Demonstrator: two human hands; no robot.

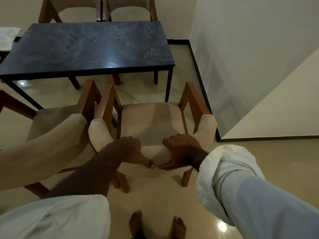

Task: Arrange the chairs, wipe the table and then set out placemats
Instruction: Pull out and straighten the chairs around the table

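The chair (150,121) stands near the table (86,47), at its near right corner, seat facing it; the left hand (131,149) and right hand (183,152) both curl round its cream backrest; a second chair (51,121) stands alongside on the table's near side; two more chairs (79,12) line its far side.

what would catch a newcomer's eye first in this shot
The hands draw the eye first: the left hand and right hand grip the cream padded back of a chair in the lower middle. Beyond it a dark table with a glossy, streaked top fills the upper left. A second chair stands just left of the held one.
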